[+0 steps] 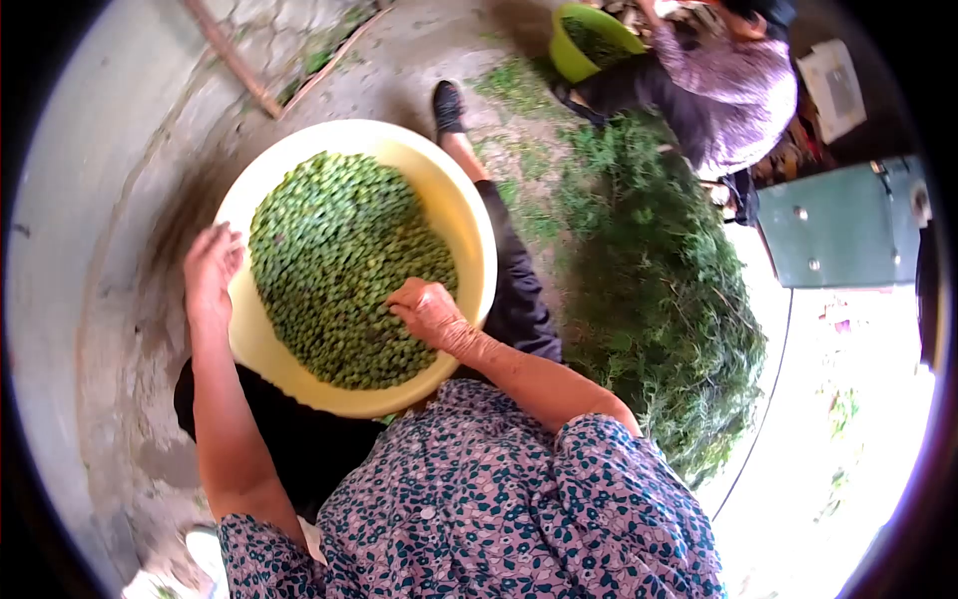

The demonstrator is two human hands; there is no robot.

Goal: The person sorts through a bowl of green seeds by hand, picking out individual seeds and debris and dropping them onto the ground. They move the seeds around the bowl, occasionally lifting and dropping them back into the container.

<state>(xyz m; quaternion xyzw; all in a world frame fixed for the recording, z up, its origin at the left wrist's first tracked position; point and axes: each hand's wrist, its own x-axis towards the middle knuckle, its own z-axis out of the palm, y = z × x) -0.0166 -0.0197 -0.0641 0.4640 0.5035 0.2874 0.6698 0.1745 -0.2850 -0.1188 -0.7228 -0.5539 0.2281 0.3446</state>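
Note:
A large yellow basin (477, 250) sits between my legs, holding a broad heap of small round green berries (339, 240). At the basin's left side, my left hand (213, 268) is closed with its fingers curled over the rim. My right hand (427, 311) is over the lower right part of the heap, fingertips pinched together down at the berries. Whatever lies between those fingertips is hidden. A few darker bits show among the green.
Leafy green branches (664, 309) lie piled to my right. Beyond them another person (723, 95) sits by a green bucket (574, 55). A pale green panel (843, 225) stands at the right, a wooden stick (235, 60) leans at upper left, and a wall (70, 230) runs along my left.

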